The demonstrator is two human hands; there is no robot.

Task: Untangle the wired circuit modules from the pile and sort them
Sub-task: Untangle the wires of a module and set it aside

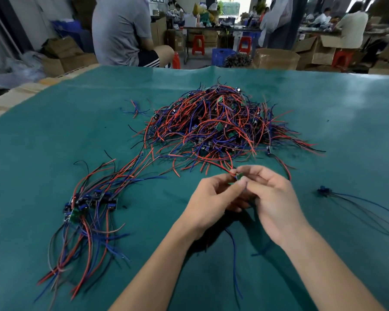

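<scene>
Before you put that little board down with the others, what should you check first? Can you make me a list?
1. Both hands have the module: ok. The left hand and right hand pinch it together.
2. Its wires are free of the big pile: not ok. A red wire runs from the module back toward the pile.
3. A sorted bunch is ready on the left: ok.
4. The small group on the right is a different kind: cannot tell, too blurred.
5. Bare green mat lies between the hands and the sorted bunch: ok.
</scene>
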